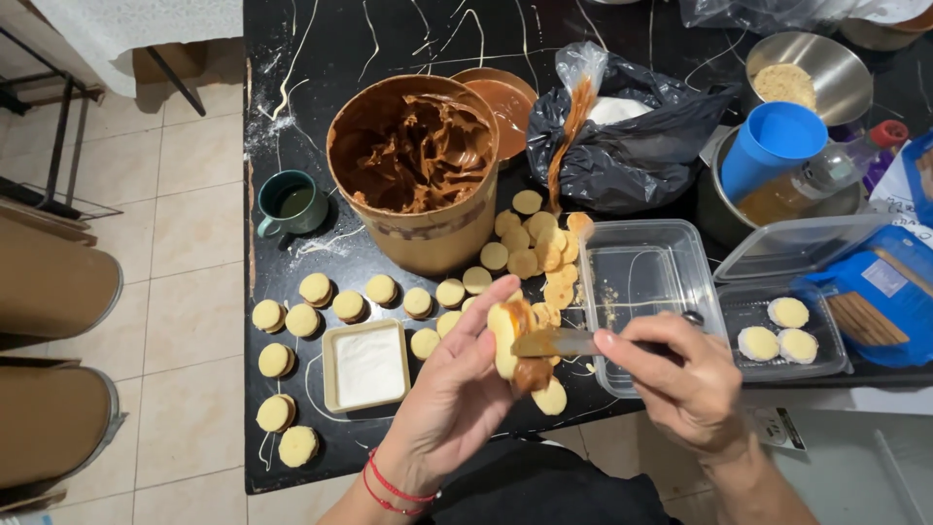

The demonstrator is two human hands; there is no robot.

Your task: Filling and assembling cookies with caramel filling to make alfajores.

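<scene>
A black table (321,39) streaked with white bears everything. On it stands a large round tub (418,170) of thick, glossy brown caramel spread, churned into ridges, with its lid (505,97) behind. Beside it slumps a crumpled black bag (622,146), then a steel bowl (826,68) of crumbs and a blue cup (773,146). A clear plastic box (641,282) sits just beyond the hands, and a tray (777,335) to the right holds three white-coated rounds.

Small pale discs (530,248) lie heaped near the tub; filled sandwiches (316,289) sit in loose rows to the left, around a square dish (367,365) of white coating and a green mug (290,202).

The step in hand looks like filling: the left hand (452,399) pinches a cookie (503,335) upright between thumb and curled fingers, over the table's near edge. The right hand (680,374) is closed round a knife (559,342), forefinger along the blade, spreading caramel; a blob (533,374) hangs below. Next would call for a level, light stroke, then a second disc pressed on.
</scene>
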